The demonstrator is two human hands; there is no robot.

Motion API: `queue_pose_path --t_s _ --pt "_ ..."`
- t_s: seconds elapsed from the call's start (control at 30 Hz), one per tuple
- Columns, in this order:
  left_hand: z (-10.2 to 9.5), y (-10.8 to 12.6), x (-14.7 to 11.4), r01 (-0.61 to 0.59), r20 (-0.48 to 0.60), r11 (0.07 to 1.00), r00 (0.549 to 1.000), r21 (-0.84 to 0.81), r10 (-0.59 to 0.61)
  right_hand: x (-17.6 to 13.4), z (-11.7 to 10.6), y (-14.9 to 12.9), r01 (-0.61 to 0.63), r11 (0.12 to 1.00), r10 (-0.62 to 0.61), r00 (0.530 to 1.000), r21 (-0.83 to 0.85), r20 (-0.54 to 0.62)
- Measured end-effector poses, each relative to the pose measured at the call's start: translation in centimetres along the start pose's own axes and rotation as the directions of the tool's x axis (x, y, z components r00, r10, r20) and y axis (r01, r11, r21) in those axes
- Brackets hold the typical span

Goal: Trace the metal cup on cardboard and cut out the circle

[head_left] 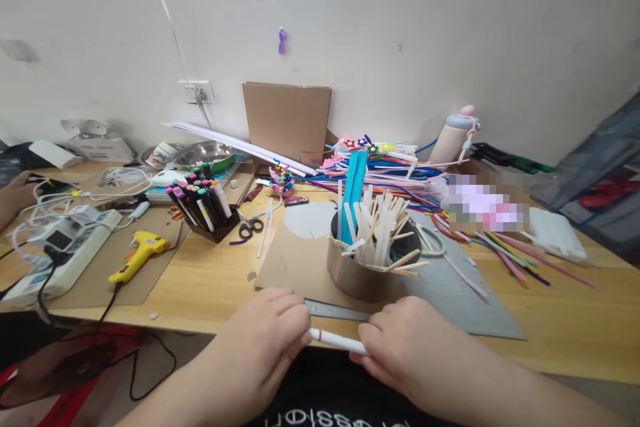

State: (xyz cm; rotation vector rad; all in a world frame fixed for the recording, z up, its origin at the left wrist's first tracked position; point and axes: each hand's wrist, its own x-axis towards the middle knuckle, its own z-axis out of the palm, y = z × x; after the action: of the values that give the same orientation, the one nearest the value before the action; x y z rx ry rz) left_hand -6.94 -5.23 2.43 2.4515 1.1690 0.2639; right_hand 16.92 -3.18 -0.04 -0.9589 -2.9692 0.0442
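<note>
Both hands are at the table's front edge, holding a slim white marker pen (340,340) with a red ring, one hand at each end. My left hand (270,333) is closed around the ringed end, and my right hand (400,340) grips the other end. The pen's tips are hidden inside the fingers. Just behind it a metal ruler (337,310) lies on the table, its ends partly covered by my hands. Beyond the ruler, a round metal tin (350,277) full of wooden sticks and glue sticks (383,233) stands on cardboard (290,263).
To the left are a yellow glue gun (137,257), a power strip (75,260), a box of markers (203,210) and black scissors (250,227). Pipe cleaners (320,170) and a bottle (453,137) lie behind. Another person's hand (15,200) shows at far left.
</note>
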Motion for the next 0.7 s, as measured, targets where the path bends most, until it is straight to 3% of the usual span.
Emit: queue_pose_path --t_s 0.23,0.37,0.43,0.53,0.6,0.63,0.7 --pt "0.9 1.2 0.6 -0.147 0.044 0.987 0.989 0.07 0.144 -1.5 0.7 -0.1 0.093 0.995 -0.093 0.996 -0.042 0.012" --pt "2.0 1.5 1.8 -0.164 0.086 0.983 0.984 0.08 0.157 -2.6 3.0 1.0 0.024 1.0 -0.024 1.0 -0.008 0.006" --pt "2.8 1.0 2.3 -0.108 0.032 0.993 0.993 -0.053 0.11 -3.7 4.0 1.8 -0.027 0.997 0.029 0.999 0.069 -0.03" --pt "4.0 -1.4 3.1 0.103 -0.122 0.962 0.983 -0.255 -0.137 -6.4 5.2 3.5 -0.086 0.943 0.131 0.984 0.321 -0.123" --pt "4.7 -3.7 3.6 0.241 -0.213 0.951 0.936 -0.196 -0.281 -8.0 6.1 5.0 -0.114 0.853 0.271 0.931 0.509 -0.246" --pt "5.1 -4.9 3.9 0.276 -0.24 0.953 0.924 -0.123 -0.298 -8.6 6.7 5.8 -0.149 0.793 0.386 0.873 0.59 -0.299" --pt "5.6 -7.0 4.4 0.285 -0.221 0.958 0.936 0.017 -0.275 -9.0 7.7 7.4 -0.244 0.603 0.649 0.704 0.759 -0.289"
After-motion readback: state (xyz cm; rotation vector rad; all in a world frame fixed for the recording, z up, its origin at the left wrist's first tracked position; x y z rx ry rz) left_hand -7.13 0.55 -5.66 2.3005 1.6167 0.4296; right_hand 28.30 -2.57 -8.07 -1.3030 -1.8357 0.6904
